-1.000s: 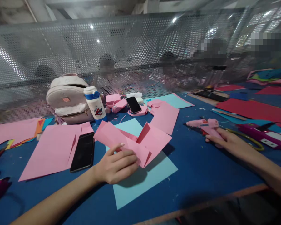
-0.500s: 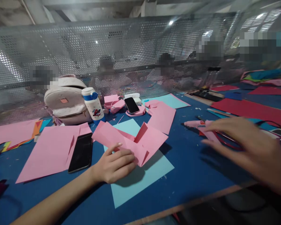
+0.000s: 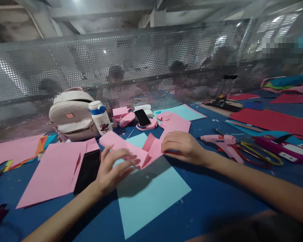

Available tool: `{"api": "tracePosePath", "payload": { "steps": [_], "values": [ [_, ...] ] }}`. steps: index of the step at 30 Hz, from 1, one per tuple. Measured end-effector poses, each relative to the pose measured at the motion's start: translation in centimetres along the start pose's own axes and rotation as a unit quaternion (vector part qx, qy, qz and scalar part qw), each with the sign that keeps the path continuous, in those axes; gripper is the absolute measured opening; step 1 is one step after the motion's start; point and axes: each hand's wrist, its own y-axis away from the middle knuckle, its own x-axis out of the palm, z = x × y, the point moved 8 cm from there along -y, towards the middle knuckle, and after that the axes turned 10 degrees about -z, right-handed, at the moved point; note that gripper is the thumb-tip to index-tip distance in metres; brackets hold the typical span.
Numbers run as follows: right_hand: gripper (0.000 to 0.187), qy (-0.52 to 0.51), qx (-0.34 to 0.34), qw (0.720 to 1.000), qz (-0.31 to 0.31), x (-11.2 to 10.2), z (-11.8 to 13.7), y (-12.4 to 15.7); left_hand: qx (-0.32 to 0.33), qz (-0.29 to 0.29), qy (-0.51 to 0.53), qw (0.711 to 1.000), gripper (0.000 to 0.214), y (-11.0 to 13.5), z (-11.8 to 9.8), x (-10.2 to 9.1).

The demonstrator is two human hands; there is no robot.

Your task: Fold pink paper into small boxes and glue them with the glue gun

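Observation:
A folded piece of pink paper [image 3: 141,151] stands partly raised above a light blue sheet [image 3: 154,195] on the blue table. My right hand [image 3: 180,148] has its fingers closed over the right edge of the pink paper. At its lower left is my left hand [image 3: 113,168], slightly blurred, with fingers spread and bent; whether the fingertips touch the paper is unclear. To the right of my right hand lies a pink glue gun [image 3: 224,143], beside scissors [image 3: 260,153] with red and yellow handles.
A black phone [image 3: 87,171] lies on pink sheets [image 3: 50,168] at the left. Behind stand a pale backpack [image 3: 72,117] and a white bottle [image 3: 100,119]. A purple device [image 3: 285,149] and red sheets [image 3: 275,121] are at right. A perforated metal screen [image 3: 146,60] runs along the back.
My right hand has moved left from beside the glue gun to the pink paper's right edge. My left hand has lifted and spread its fingers. The pink paper has shifted slightly left.

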Motion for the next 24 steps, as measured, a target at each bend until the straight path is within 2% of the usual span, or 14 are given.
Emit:
{"api": "tracePosePath", "payload": {
  "steps": [1, 3, 7, 11, 14, 16, 19, 21, 24],
  "values": [
    [0.012, -0.002, 0.0, 1.0, -0.003, 0.1, 0.0, -0.1, -0.021, -0.001, -0.015, 1.0, 0.015, -0.4, 1.0, -0.2],
    [0.012, -0.007, -0.004, 1.0, -0.01, 0.3, 0.1, -0.3, -0.049, 0.034, -0.039, 0.997, 0.022, -1.4, 3.0, -0.2],
    [0.012, -0.025, -0.017, 0.999, -0.02, 0.6, 0.2, -0.4, -0.076, 0.195, -0.054, 0.976, 0.033, -3.1, 5.9, 1.7],
    [0.015, -0.03, -0.033, 0.999, -0.017, 0.9, 0.3, -0.7, -0.079, 0.33, 0.051, 0.939, 0.032, -4.7, 6.5, 4.5],
    [0.02, -0.027, -0.051, 0.998, -0.008, 1.0, 0.5, -1.2, -0.103, 0.344, 0.14, 0.923, 0.032, -6.2, 6.9, 6.0],
    [0.022, -0.02, -0.059, 0.998, -0.001, 1.0, 0.4, -1.5, -0.134, 0.376, 0.196, 0.895, 0.03, -6.3, 7.3, 7.2],
    [0.023, -0.003, -0.051, 0.998, 0.022, 1.0, 0.0, -1.9, -0.188, 0.459, 0.241, 0.834, 0.023, -5.2, 7.5, 8.5],
    [0.023, 0.0, -0.037, 0.999, 0.04, 1.0, -0.4, -2.1, -0.23, 0.491, 0.245, 0.803, 0.02, -4.4, 7.7, 8.8],
    [0.022, -0.003, -0.029, 0.998, 0.06, 1.2, -0.8, -2.5, -0.299, 0.507, 0.264, 0.764, 0.02, -3.4, 7.7, 8.6]
  ]
}}
